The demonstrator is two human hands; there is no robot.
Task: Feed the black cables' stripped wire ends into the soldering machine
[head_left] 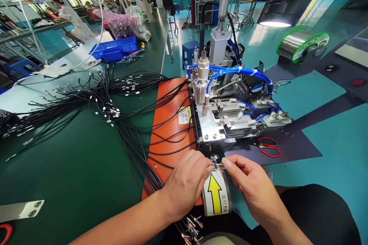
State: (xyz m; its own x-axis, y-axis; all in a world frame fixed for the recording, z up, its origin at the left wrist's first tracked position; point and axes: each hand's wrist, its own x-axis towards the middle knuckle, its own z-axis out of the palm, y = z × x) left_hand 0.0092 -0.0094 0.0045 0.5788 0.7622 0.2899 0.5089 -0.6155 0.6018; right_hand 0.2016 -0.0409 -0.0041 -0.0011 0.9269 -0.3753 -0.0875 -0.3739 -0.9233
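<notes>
My left hand [188, 183] is closed in a pinch at the front of the machine [221, 118], over the orange plate [169, 122]. Opposite it, my right hand [253, 185] pinches too. Between the fingertips show thin coloured wires [221, 167], the stripped end of a cable mostly hidden by my left fingers. Just below them is a curved metal guide [227, 195] with a yellow arrow label. A bundle of black cables [135, 149] runs under my left forearm, and several frayed coloured wire ends [193, 226] hang near my lap.
Red-handled scissors [269, 147] lie right of the machine, beyond my right hand. A solder wire spool [301, 45] is at the right. On the green table [86, 176] more cables spread left, with a blue tray [115, 48] behind. Two people sit in the background.
</notes>
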